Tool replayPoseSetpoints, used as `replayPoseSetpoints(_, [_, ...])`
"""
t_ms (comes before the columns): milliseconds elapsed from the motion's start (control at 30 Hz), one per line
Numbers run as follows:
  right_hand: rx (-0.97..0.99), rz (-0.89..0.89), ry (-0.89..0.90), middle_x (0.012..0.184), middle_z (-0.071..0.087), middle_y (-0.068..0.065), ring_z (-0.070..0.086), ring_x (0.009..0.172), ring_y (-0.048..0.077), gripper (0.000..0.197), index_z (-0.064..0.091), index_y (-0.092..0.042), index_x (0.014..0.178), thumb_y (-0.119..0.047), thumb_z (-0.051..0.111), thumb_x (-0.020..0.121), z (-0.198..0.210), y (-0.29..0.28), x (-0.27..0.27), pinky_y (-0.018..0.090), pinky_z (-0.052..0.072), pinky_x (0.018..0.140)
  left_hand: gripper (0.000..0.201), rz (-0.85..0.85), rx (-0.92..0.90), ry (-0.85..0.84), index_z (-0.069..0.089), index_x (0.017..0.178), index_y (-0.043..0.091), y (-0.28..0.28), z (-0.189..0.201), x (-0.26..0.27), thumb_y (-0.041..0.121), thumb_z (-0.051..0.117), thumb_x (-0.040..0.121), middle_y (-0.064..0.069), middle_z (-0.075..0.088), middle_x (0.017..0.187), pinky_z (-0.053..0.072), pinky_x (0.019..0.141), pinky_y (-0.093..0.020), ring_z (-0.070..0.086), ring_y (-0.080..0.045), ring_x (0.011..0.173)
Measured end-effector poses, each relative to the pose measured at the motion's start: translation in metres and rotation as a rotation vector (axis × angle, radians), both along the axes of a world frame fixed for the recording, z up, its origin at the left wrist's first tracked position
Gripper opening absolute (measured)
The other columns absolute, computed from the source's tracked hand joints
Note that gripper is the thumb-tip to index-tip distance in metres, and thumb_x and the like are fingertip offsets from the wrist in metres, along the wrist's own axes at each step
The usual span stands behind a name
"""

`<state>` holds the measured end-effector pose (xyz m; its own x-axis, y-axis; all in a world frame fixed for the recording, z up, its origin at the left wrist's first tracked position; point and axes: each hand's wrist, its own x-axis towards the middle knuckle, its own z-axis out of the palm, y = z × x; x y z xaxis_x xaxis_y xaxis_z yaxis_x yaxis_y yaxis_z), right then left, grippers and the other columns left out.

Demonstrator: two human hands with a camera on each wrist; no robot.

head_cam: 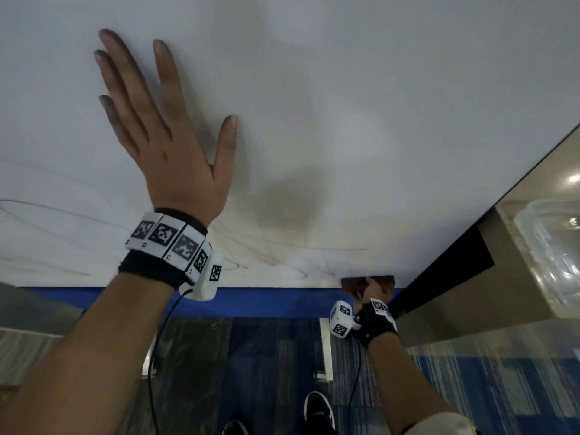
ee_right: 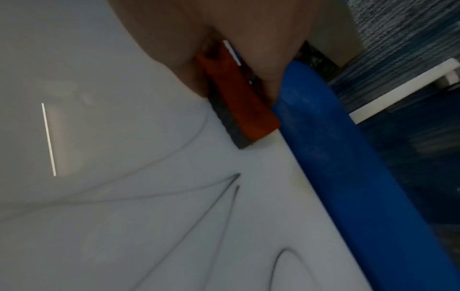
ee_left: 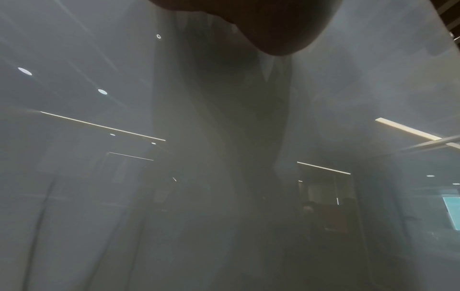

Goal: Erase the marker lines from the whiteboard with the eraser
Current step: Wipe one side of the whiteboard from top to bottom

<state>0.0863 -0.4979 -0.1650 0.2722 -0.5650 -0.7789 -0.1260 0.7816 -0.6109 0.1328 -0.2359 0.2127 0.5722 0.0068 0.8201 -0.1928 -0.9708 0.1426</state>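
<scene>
The whiteboard (head_cam: pixel 345 89) fills the upper head view, with thin dark marker lines (head_cam: pixel 282 262) looping along its lower part. My left hand (head_cam: pixel 163 120) lies flat on the board, fingers straight and spread. My right hand (head_cam: pixel 372 288) grips the orange eraser (head_cam: pixel 381 280) at the board's bottom edge, near the right corner. In the right wrist view the eraser (ee_right: pixel 239 104) has a grey felt face against the board, beside the blue bottom frame (ee_right: pixel 336 157), and marker lines (ee_right: pixel 219 206) curve below it. The left wrist view shows only the reflective board (ee_left: pixel 99 196).
A blue frame strip (head_cam: pixel 266 298) runs along the board's bottom. A dark edge and a glass wall (head_cam: pixel 533 246) stand at the right. Below are blue patterned carpet (head_cam: pixel 486 387), white board legs (head_cam: pixel 326 346) and my black shoes (head_cam: pixel 318 409).
</scene>
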Motion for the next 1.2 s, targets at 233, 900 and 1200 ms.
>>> replayPoseSetpoints(233, [-0.344, 0.137, -0.325, 0.115, 0.054, 0.000, 0.058, 0.098, 0.014, 0.034, 0.039, -0.023, 0.117, -0.006, 0.062, 0.099, 0.140, 0.046, -0.015, 0.026, 0.054, 0.089, 0.078, 0.000, -0.041, -0.009, 0.025, 0.155, -0.009, -0.005, -0.001, -0.001, 0.048, 0.043, 0.104, -0.044, 0.018, 0.157, 0.011, 0.125, -0.059, 0.017, -0.058, 0.149])
replayPoseSetpoints(900, [0.096, 0.227, -0.112, 0.117, 0.060, 0.019, 0.059, 0.104, 0.033, 0.033, 0.051, -0.005, 0.127, 0.003, 0.061, 0.097, 0.113, 0.054, -0.008, 0.052, 0.055, 0.094, 0.075, -0.048, -0.061, 0.016, 0.028, 0.156, -0.003, 0.001, -0.008, -0.006, 0.045, 0.052, 0.103, -0.041, 0.020, 0.158, 0.015, 0.125, -0.059, 0.018, -0.053, 0.151])
replayPoseSetpoints(1200, [-0.115, 0.241, -0.129, 0.117, 0.057, 0.012, 0.060, 0.104, 0.028, 0.039, 0.043, -0.014, 0.119, 0.001, 0.067, 0.093, 0.131, 0.085, -0.002, 0.045, 0.055, 0.095, 0.074, -0.047, -0.109, 0.024, 0.028, 0.157, -0.001, -0.004, -0.014, -0.003, 0.043, 0.052, 0.103, -0.039, 0.020, 0.159, 0.014, 0.125, -0.058, 0.018, -0.052, 0.152])
